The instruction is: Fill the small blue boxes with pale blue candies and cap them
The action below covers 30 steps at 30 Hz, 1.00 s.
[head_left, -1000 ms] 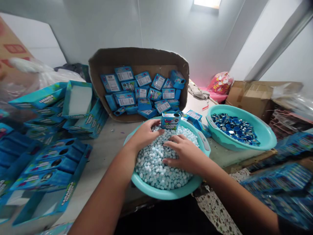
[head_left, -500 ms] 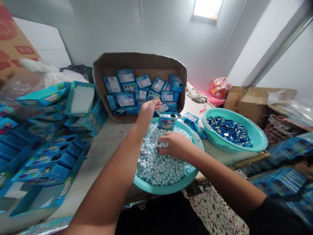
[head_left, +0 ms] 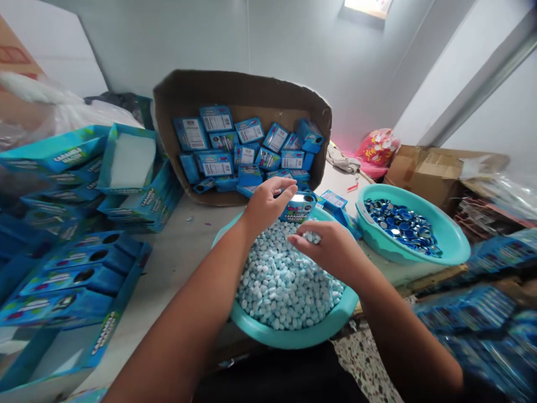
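A turquoise basin point(head_left: 289, 340) holds a heap of small pale blue and white candies point(head_left: 285, 285). A small blue candy box point(head_left: 297, 211), with a round hole in its top, stands on the heap at the far side. My left hand point(head_left: 268, 206) is beside and partly over this box, fingers stretched out and apart from the thumb; whether it touches the box I cannot tell. My right hand point(head_left: 331, 246) is just above the heap, in front of the box, its fingers curled around several candies.
Behind the basin a cardboard carton point(head_left: 247, 84) lies tilted with many blue boxes inside. At right stands a second turquoise basin point(head_left: 451, 240) of blue-and-silver caps point(head_left: 398, 224). Blue display trays point(head_left: 126, 159) are stacked at left, near a tray of boxes point(head_left: 84, 274).
My left hand has come back from the carton to the candy box. My right hand has lifted out of the heap with candies in it. The view has shifted slightly.
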Available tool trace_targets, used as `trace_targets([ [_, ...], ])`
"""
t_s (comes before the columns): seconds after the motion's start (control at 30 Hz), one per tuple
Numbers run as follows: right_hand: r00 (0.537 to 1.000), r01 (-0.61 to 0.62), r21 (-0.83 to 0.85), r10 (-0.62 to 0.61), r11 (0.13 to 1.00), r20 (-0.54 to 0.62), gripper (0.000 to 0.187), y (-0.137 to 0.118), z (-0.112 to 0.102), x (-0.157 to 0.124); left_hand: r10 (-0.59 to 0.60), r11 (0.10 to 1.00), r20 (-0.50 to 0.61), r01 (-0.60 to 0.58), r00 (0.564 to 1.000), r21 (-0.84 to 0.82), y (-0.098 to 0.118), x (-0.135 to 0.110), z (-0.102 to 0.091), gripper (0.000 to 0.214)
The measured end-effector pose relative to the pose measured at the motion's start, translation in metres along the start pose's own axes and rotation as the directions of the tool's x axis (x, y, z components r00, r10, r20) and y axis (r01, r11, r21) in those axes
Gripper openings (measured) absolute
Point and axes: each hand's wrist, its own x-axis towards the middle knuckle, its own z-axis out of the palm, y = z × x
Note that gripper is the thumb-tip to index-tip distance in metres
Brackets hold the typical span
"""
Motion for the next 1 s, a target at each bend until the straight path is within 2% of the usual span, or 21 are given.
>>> trace_targets([
  [0.1,0.993,0.064,0.134,-0.050,0.989,-0.103,0.035,-0.009,-0.007,0.016,-0.025,0.999,0.071,0.022,0.997,0.048,-0.004,0.001,0.000,0.042],
  [0.17,0.979,0.085,0.271,-0.031,0.959,-0.199,0.038,-0.013,-0.008,0.030,-0.005,0.997,0.138,-0.006,0.990,0.083,-0.006,0.002,0.000,0.041],
  [0.27,0.951,0.122,0.526,0.053,0.842,-0.304,0.040,-0.014,0.001,0.046,0.062,0.993,0.190,-0.079,0.980,0.088,-0.009,0.001,0.000,0.037],
  [0.43,0.937,0.122,0.774,0.186,0.621,-0.296,0.037,-0.001,0.020,0.053,0.047,0.991,0.193,-0.071,0.980,0.117,-0.009,0.001,0.000,0.037],
  [0.53,0.922,0.140,0.859,0.251,0.493,-0.294,0.037,0.003,0.015,0.059,0.011,0.988,0.158,-0.035,0.987,0.148,-0.008,0.001,0.000,0.039],
  [0.73,0.915,0.251,0.948,0.273,0.194,-0.298,0.027,-0.002,-0.020,0.094,-0.066,0.988,0.154,0.043,0.986,0.147,-0.004,0.000,-0.002,0.040],
  [0.8,0.895,0.289,0.946,0.308,0.148,-0.322,0.028,0.001,-0.023,0.105,-0.069,0.987,0.165,0.044,0.984,0.154,-0.003,-0.001,-0.002,0.041],
  [0.9,0.864,0.311,0.942,0.375,0.128,-0.336,0.031,0.012,-0.017,0.114,-0.070,0.986,0.179,0.041,0.981,0.162,-0.005,0.000,-0.002,0.042],
  [1.0,0.867,0.279,0.957,0.408,0.077,-0.285,0.034,0.025,-0.010,0.114,-0.054,0.986,0.188,0.023,0.981,0.166,-0.005,0.000,-0.002,0.041],
])
